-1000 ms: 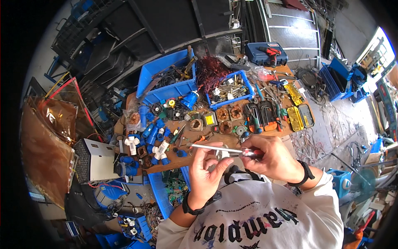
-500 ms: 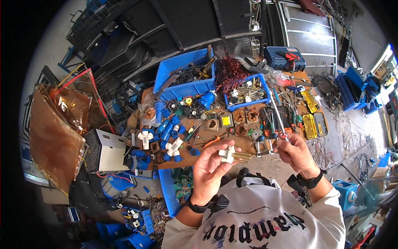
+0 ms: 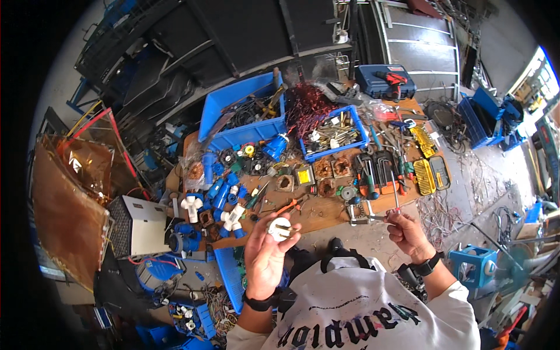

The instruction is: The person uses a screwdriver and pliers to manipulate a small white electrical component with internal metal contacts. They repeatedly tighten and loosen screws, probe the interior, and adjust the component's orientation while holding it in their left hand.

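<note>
My left hand (image 3: 261, 265) holds up a white electrical plug (image 3: 276, 231) with brass-coloured pins, pinched between thumb and fingers. The round face of the plug and its pins point toward the right. In my right hand (image 3: 412, 238) is a screwdriver (image 3: 394, 193), its long metal shaft rising away from me over the table edge. The fist hides most of its handle; only a red part shows. The two hands are well apart, and the screwdriver does not touch the plug.
On the wooden table (image 3: 265, 214) lie blue and white pipe fittings (image 3: 232, 217), a large blue bin (image 3: 245, 139), a small blue tray (image 3: 335, 154) of metal parts, red wire, pliers and a yellow bit set (image 3: 426, 177). A blue crate (image 3: 228, 280) stands below the left edge.
My hands have moved farther apart, the left one shifting left. The plug has turned so its pinned face shows more. The screwdriver stays in my right hand, now lower in view.
</note>
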The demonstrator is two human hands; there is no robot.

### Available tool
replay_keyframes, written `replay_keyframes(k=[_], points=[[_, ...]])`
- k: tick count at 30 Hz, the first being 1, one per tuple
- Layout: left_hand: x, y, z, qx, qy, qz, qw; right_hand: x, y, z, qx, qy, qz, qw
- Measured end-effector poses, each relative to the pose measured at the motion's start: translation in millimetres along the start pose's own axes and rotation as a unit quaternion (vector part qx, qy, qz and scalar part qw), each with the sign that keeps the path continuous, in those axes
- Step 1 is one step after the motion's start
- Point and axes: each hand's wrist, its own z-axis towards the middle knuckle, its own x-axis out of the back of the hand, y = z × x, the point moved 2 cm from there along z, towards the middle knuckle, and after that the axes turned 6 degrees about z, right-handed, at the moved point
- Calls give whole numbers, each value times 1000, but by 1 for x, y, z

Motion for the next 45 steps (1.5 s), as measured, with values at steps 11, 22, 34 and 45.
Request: replay_keyframes(k=[11,22,34,45], points=[[35,-4,-4,24,79,4,997,77,27,38,-43,92,32,994],[45,-4,-7,3,91,16,996,32,-21,15,68,107,-51,991],[26,-16,12,58,-8,-1,998,1,-56,32,85,67,-74,991],[24,-19,6,49,26,7,998,-33,-70,2,246,42,-158,955]])
